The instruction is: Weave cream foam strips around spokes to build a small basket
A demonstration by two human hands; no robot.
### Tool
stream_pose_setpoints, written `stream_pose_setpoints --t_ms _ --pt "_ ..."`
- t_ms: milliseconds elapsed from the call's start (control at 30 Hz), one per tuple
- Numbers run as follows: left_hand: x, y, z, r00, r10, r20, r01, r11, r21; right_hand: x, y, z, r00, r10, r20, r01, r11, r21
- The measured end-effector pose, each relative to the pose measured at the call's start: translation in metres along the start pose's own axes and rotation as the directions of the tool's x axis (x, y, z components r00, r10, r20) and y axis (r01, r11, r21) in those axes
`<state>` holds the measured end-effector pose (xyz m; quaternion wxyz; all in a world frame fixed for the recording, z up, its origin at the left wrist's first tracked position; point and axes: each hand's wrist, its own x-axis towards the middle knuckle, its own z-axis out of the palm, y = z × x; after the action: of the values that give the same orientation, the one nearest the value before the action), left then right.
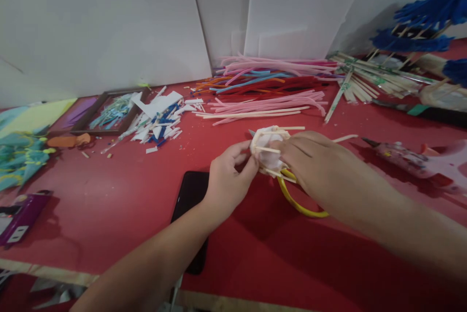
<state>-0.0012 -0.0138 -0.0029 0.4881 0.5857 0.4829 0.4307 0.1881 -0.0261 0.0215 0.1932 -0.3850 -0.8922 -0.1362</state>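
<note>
My left hand (233,171) pinches the near left rim of a small craft piece (269,155), a white round body with several pale wooden sticks standing out from it. On its other side my right hand (310,161) is closed, its fingers pressed against the piece and its fingertips partly hidden. A cream fuzzy strand (345,138), like a pipe cleaner, sticks out from behind my right hand; where its other end goes is hidden. Under both hands lies a pair of scissors with a yellow handle (302,209), its blade tip showing beyond the craft piece.
A black phone (195,253) lies beside my left forearm. To the right rests a pink glue gun (408,158). Behind are coloured pipe cleaners (262,102), wooden chopsticks (361,83) and blue fuzzy models (412,42). Leftward are white scraps (160,112), a brown frame (109,132) and a purple power strip (27,217).
</note>
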Motion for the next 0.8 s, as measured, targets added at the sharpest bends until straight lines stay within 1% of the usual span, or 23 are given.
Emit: stream_pose_setpoints --t_ms 100,133,233,333,367,467,567,667,800 --pt "-0.0004 -0.0006 0.0009 1.0 0.021 0.02 -0.021 1.0 -0.016 0.0001 0.0014 -0.0036 0.995 -0.1 -0.031 0.098 0.993 -0.067" --pt "-0.0006 -0.0003 0.0013 0.999 0.026 0.021 -0.026 0.999 -0.028 -0.0003 0.0018 -0.0042 0.994 -0.106 -0.039 0.103 0.991 -0.081" --pt "-0.0023 0.0018 0.0022 0.999 0.035 0.032 -0.033 0.999 -0.044 -0.003 0.0021 -0.0049 0.998 -0.041 -0.054 0.038 0.998 -0.048" --pt "-0.0052 0.0043 0.0025 0.997 0.053 0.058 -0.053 0.999 -0.002 -0.0059 0.0011 -0.0054 0.996 0.055 -0.075 -0.055 0.998 0.002" --pt "-0.0062 0.0047 0.0025 0.996 0.062 0.061 -0.063 0.998 0.014 -0.0063 0.0008 -0.0059 0.994 0.07 -0.079 -0.07 0.998 0.001" --pt "-0.0083 0.0042 0.002 0.996 0.077 0.046 -0.079 0.996 0.042 -0.0059 -0.0002 -0.0078 0.996 0.033 -0.086 -0.037 0.998 -0.045" --pt "-0.0087 0.0026 0.0021 0.995 0.084 0.051 -0.086 0.996 0.026 -0.0046 -0.0015 -0.0089 0.99 -0.032 -0.138 0.015 0.992 -0.121" --pt "-0.0086 0.0014 0.0027 0.991 0.112 0.067 -0.111 0.994 -0.011 -0.0041 -0.0029 -0.0086 0.979 -0.027 -0.2 -0.001 0.99 -0.14" --pt "-0.0094 0.0006 0.0028 0.995 0.081 0.066 -0.081 0.997 -0.002 -0.0036 -0.0036 -0.0083 0.984 -0.022 -0.176 -0.002 0.99 -0.139"
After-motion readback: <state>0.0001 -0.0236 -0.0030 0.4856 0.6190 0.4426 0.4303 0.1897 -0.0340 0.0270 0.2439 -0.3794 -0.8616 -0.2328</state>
